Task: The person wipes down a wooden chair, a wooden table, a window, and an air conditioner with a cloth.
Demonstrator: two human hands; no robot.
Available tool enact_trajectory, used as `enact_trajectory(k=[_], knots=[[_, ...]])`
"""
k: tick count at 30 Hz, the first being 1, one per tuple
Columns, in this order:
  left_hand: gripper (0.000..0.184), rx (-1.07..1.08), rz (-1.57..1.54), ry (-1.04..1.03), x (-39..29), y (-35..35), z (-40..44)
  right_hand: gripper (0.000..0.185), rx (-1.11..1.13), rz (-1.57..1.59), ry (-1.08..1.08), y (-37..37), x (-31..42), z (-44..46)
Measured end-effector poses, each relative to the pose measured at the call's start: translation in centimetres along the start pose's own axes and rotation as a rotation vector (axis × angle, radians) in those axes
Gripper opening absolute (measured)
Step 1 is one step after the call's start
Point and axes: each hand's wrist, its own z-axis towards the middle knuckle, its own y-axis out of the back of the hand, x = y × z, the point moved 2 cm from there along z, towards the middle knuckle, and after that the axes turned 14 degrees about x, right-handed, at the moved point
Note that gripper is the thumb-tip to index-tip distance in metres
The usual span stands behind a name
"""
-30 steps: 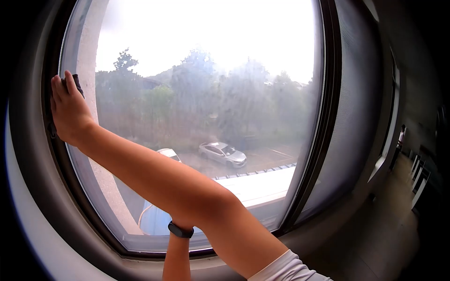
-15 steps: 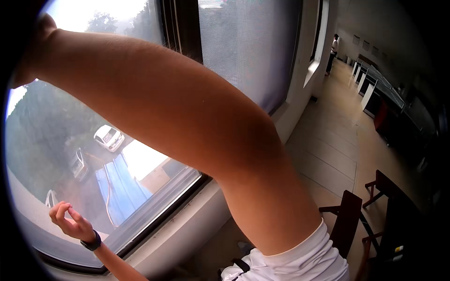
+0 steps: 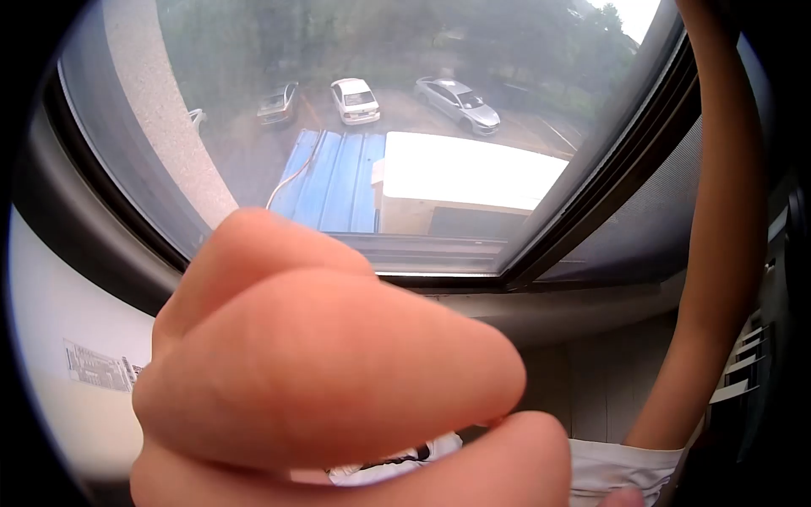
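Note:
My left hand (image 3: 329,363) fills the lower middle of the head view, very close to the camera. Its fingers are bent and curled in, and the palm side is hidden, so I cannot make out whether anything is in them. Behind it is the window glass (image 3: 236,101), set in a dark frame (image 3: 608,160). My right arm (image 3: 728,186) reaches up along the right side; its hand lies beyond the top edge, and what it touches is hidden.
A mesh screen (image 3: 646,220) adjoins the glass on the right. Below runs a pale sill (image 3: 591,308). Outside are several parked cars, a blue metal roof (image 3: 329,182) and a white roof (image 3: 465,169). A printed sheet (image 3: 97,365) is on the left wall.
My view has swung left to face the window and its lower frame. The left hand has come up close to the camera. My right arm has shifted to the right edge, its hand leaving view.

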Motion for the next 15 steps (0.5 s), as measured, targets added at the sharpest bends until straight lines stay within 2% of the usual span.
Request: enact_trajectory(k=[7, 15], knots=[[0.002, -0.033, -0.057, 0.17, -2.4, 1.1, -2.1, 0.013, 0.013, 0.034, -0.03, -0.2, 0.9, 0.6], [0.021, -0.056, -0.102, 0.316, -3.7, 2.4, -4.2, 0.013, 0.042, 0.062, -0.049, -0.7, 2.0, 0.6]])
